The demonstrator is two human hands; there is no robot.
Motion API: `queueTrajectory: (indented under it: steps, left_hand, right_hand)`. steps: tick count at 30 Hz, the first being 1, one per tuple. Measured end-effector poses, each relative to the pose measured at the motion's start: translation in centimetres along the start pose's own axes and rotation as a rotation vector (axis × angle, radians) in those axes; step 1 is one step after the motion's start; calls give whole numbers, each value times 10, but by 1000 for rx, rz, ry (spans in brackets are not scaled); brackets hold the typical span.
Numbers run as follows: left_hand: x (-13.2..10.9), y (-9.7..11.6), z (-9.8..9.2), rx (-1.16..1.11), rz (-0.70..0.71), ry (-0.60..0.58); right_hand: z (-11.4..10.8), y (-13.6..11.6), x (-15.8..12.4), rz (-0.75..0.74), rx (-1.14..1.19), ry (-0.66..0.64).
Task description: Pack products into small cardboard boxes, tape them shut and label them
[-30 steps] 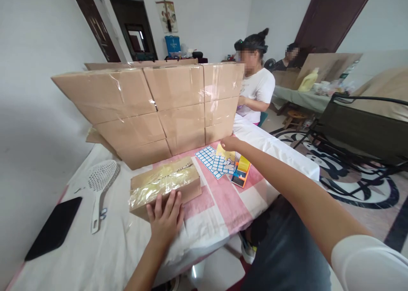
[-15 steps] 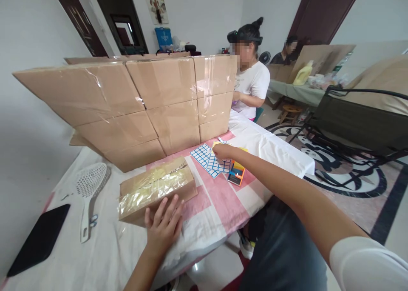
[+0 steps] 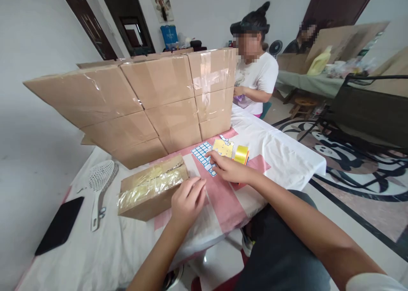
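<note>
A taped cardboard box lies on the cloth-covered table. My left hand is off its right end, fingers bent and close together; what they hold, if anything, is too small to tell. Over the blue-and-white label sheet is my right hand, its thumb and fingers closed near the sheet's lower part. Something small and pale may be at those fingertips, but I cannot make it out. Just beyond my right hand are a yellow sheet and a roll of yellow tape.
A tall cardboard partition stands across the table's back. At the left are a white slotted ladle and a black tablet. Behind the partition's right end sits a person in a white shirt. Another person is farther back.
My left hand has left the box's front side and moved right and up, its fingers drawing together. My right hand has come back toward me, uncovering the yellow sheet and tape roll. The view has shifted.
</note>
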State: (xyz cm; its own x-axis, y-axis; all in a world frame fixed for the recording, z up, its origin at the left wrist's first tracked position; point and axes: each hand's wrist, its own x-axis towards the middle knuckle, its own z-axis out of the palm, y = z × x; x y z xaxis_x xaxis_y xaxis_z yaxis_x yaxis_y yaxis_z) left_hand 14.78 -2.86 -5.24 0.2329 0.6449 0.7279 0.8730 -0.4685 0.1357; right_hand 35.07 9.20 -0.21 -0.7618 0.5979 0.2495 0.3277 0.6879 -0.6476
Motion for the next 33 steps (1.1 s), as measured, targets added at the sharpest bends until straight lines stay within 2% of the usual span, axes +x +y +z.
queueTrajectory:
  steps: [3,6,8,12,19,22,26,30,33]
  left_hand:
    - [35,12,9,150,-16,-43]
    - [52,18,12,182,-36,-91]
    - [55,19,11,140,-40,-90]
    - [56,19,10,74,-86,-67]
    - [60,26,13,283,-110,-106]
    - [59,26,9,329,-186,-116]
    - [47,21,0,304,-279,-47]
    - [26,21,-7,268,-240,64]
    - [9,21,-10,214,-188,84]
  right_hand:
    - [-2,-11,-11,-37,62,-24]
    - [-5,-16,-18,-58,33,31]
    - [-6,-19,-20,-78,-13,72]
    - [-5,-21,-21,-99,-93,72]
    - [5,-18,-17,-140,-292,114]
    - [7,-16,-15,-83,-324,117]
    - [-1,-1,-7,8,-313,131]
    - [-12,26,11,142,-286,114]
    - [-13,44,27,192,-291,107]
